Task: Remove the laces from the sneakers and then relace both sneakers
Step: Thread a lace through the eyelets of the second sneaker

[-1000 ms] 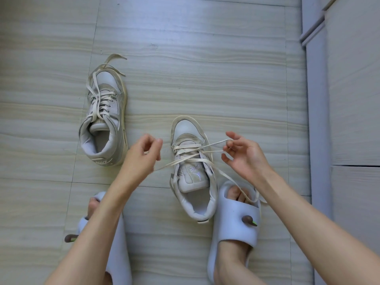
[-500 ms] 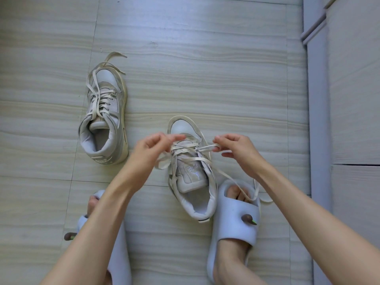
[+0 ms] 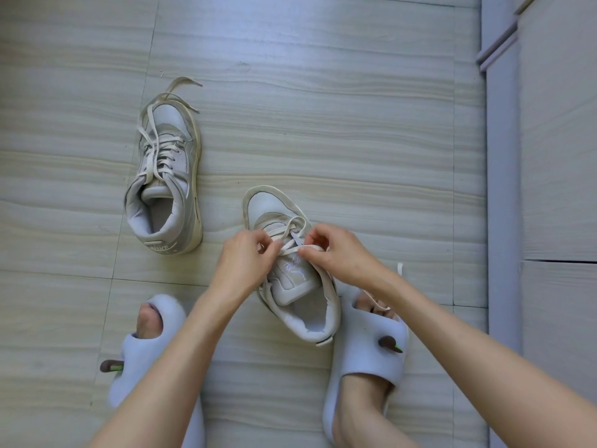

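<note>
Two pale grey sneakers lie on the floor, toes pointing away from me. The near sneaker [image 3: 290, 273] sits between my feet, its cream lace [image 3: 284, 231] crossing only the lower eyelets. My left hand [image 3: 245, 257] pinches one strand of that lace at the left side of the tongue. My right hand [image 3: 336, 253] pinches the other strand over the right eyelets, and its loose end [image 3: 400, 269] trails past my wrist. The far sneaker [image 3: 164, 185] lies to the left, laced, with untied ends [image 3: 181, 84] spread beyond its toe.
My two feet wear light blue slides [image 3: 368, 350], one on each side of the near sneaker. A pale cabinet front [image 3: 559, 156] runs along the right edge. The floor [image 3: 323, 108] is wood-grain tile.
Both hands have come in from either side to the middle of the near sneaker, bringing the lace strands with them. The taut strands have gone slack over the eyelets.
</note>
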`<state>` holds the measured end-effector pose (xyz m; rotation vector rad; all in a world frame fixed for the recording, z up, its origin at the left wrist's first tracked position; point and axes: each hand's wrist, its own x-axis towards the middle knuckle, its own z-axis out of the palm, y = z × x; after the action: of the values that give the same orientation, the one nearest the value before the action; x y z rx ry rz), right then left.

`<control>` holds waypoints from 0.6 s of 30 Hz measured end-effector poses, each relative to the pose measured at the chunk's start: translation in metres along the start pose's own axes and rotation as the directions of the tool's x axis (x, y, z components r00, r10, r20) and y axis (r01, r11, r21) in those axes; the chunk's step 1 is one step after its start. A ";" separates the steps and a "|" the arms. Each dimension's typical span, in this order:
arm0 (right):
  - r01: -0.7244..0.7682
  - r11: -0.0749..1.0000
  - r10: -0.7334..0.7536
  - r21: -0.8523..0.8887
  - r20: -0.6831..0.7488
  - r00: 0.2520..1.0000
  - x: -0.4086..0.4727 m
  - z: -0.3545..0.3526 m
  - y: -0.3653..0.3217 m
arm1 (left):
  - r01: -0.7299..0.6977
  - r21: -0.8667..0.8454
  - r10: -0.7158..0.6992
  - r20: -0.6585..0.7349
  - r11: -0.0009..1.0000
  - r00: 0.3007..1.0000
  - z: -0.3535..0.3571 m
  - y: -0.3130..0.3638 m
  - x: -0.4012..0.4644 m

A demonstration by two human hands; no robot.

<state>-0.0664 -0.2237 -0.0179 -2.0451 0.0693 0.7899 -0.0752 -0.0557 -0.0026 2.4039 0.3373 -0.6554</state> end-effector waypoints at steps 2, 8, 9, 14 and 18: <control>-0.033 0.999 0.033 0.020 0.016 0.999 0.002 -0.001 0.000 | 0.014 0.097 -0.016 0.021 0.995 1.000 -0.004 -0.001 0.002; -0.152 0.949 0.171 0.276 -0.047 0.984 0.010 -0.001 -0.001 | -0.045 0.135 0.038 0.056 0.990 0.998 -0.005 -0.003 0.002; -0.162 0.951 0.184 0.262 -0.062 0.981 0.014 -0.002 -0.002 | -0.037 0.075 0.033 0.046 0.997 0.998 -0.003 -0.004 0.001; -0.111 0.987 0.110 -0.112 -0.018 0.994 0.039 0.003 -0.016 | -0.021 0.012 0.020 0.026 1.000 0.999 0.007 -0.005 0.000; -0.042 0.985 0.021 -0.170 -0.121 0.992 0.038 0.006 -0.020 | -0.136 0.096 0.141 -0.051 0.986 0.989 0.014 -0.001 -0.004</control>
<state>-0.0326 -0.1988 -0.0266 -2.2588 0.1036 0.7141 -0.0840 -0.0640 -0.0104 2.5116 0.1647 -0.5507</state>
